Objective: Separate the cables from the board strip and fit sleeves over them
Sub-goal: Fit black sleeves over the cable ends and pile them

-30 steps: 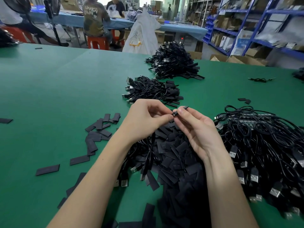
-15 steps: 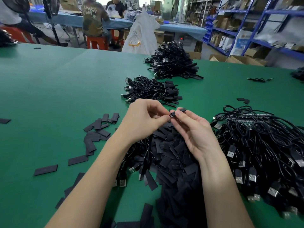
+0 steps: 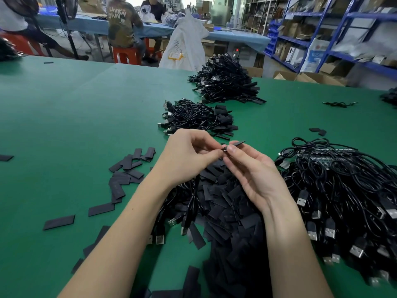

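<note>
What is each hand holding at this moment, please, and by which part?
The left hand pinches a cable at its tip; the right hand pinches a flat black sleeve by its near end.

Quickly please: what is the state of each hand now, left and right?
Left hand: pinches the cable end.
Right hand: pinches a black sleeve.

Two bare forearms enter from the lower edge, ending in the left hand [image 3: 187, 155] and right hand [image 3: 255, 171]; no sleeves, gloves, rings, watch or wristbands are worn; fingernails are short and unpainted where they show
</note>
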A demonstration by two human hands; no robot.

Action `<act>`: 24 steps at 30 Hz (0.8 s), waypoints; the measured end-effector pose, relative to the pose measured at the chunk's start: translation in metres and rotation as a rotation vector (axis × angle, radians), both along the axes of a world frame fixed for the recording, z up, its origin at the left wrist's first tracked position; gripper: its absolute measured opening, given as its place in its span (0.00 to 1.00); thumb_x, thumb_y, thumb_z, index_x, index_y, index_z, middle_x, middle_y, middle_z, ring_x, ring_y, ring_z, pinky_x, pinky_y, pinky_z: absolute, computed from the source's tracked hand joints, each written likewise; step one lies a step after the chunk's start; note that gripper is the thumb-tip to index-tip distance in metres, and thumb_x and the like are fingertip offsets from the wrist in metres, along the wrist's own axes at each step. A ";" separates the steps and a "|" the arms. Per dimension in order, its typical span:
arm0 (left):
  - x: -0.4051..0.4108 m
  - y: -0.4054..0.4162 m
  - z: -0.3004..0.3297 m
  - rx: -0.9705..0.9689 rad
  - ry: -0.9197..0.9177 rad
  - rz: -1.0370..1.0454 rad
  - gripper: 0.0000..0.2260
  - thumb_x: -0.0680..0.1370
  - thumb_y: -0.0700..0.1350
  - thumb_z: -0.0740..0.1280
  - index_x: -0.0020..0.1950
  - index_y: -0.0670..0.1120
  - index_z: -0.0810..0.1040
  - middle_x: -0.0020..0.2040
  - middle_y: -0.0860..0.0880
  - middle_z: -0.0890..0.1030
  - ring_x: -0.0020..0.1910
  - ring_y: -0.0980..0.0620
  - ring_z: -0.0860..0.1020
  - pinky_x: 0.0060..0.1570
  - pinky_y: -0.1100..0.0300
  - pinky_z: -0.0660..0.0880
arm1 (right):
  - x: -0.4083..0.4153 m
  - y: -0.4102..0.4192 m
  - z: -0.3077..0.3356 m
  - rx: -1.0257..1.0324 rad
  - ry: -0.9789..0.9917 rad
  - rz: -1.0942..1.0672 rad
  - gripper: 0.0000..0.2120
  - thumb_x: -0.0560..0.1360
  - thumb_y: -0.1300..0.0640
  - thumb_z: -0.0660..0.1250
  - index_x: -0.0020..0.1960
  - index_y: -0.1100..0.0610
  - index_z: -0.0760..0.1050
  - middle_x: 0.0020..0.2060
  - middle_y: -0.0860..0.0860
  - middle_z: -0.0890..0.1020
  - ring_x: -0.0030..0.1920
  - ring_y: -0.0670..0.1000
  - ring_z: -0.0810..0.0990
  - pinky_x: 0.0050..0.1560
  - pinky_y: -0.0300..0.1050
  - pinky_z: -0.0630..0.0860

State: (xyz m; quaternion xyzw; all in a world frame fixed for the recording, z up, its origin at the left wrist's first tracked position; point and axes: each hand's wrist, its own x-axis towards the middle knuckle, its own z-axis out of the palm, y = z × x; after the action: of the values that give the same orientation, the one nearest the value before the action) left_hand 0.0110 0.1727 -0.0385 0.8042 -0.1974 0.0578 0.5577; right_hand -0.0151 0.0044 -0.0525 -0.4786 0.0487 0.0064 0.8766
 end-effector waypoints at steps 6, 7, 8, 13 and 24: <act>0.001 0.002 -0.001 -0.040 0.039 -0.012 0.04 0.74 0.39 0.77 0.42 0.47 0.84 0.37 0.49 0.86 0.35 0.55 0.83 0.40 0.64 0.77 | -0.001 0.001 0.000 -0.056 -0.014 0.041 0.14 0.67 0.62 0.75 0.52 0.62 0.82 0.45 0.56 0.87 0.47 0.49 0.87 0.47 0.36 0.81; 0.001 0.001 -0.002 -0.049 0.044 -0.009 0.05 0.74 0.39 0.77 0.42 0.46 0.83 0.36 0.48 0.85 0.34 0.55 0.82 0.40 0.64 0.77 | -0.001 0.002 0.000 -0.073 -0.019 0.040 0.14 0.68 0.62 0.75 0.53 0.61 0.82 0.45 0.56 0.87 0.47 0.50 0.87 0.47 0.36 0.81; 0.001 0.001 -0.002 -0.057 0.048 -0.006 0.05 0.74 0.39 0.77 0.43 0.45 0.82 0.35 0.47 0.85 0.33 0.56 0.82 0.39 0.65 0.77 | -0.001 0.004 0.001 -0.089 -0.030 0.031 0.15 0.68 0.62 0.75 0.54 0.61 0.81 0.45 0.56 0.87 0.47 0.50 0.87 0.46 0.37 0.81; 0.000 -0.001 -0.003 -0.140 0.098 -0.009 0.05 0.74 0.38 0.77 0.44 0.43 0.82 0.35 0.47 0.85 0.32 0.57 0.82 0.36 0.69 0.74 | -0.002 0.011 0.003 -0.142 -0.127 -0.098 0.18 0.73 0.62 0.74 0.61 0.54 0.79 0.48 0.58 0.87 0.51 0.52 0.87 0.49 0.39 0.81; 0.003 -0.002 -0.006 -0.183 0.108 -0.012 0.05 0.73 0.39 0.77 0.42 0.45 0.82 0.36 0.45 0.86 0.35 0.54 0.83 0.40 0.64 0.75 | -0.003 0.015 0.004 -0.110 -0.142 -0.139 0.12 0.77 0.62 0.72 0.59 0.51 0.83 0.48 0.56 0.88 0.47 0.50 0.86 0.47 0.39 0.81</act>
State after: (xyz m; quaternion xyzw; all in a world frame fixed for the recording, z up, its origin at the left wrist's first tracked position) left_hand 0.0143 0.1703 -0.0444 0.7508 -0.1659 0.0290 0.6388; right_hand -0.0181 0.0191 -0.0485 -0.5208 0.0199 -0.0911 0.8485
